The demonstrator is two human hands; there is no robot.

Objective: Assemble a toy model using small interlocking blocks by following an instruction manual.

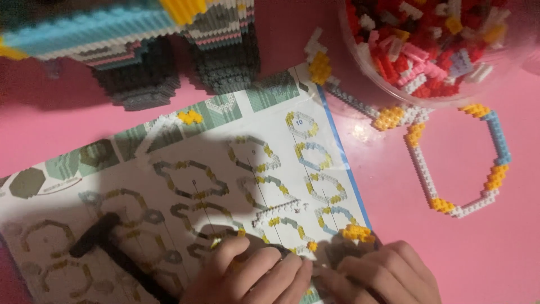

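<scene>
My left hand (250, 276) and my right hand (382, 273) rest together at the bottom edge, on a printed instruction sheet (169, 163) with drawings of hexagon rings. Both hands curl over small building bricks; a yellow brick cluster (356, 232) shows just above my right fingers and a short white brick strip (275, 213) lies just above my left hand. What sits between the fingers is hidden. A finished hexagon ring (458, 157) of white, yellow and blue bricks lies on the pink table to the right.
A clear tub (439, 45) of red, pink, white and yellow bricks stands at the top right. A tall striped brick build (140, 45) rises at the top left. A black tool (107, 247) lies on the sheet at the lower left.
</scene>
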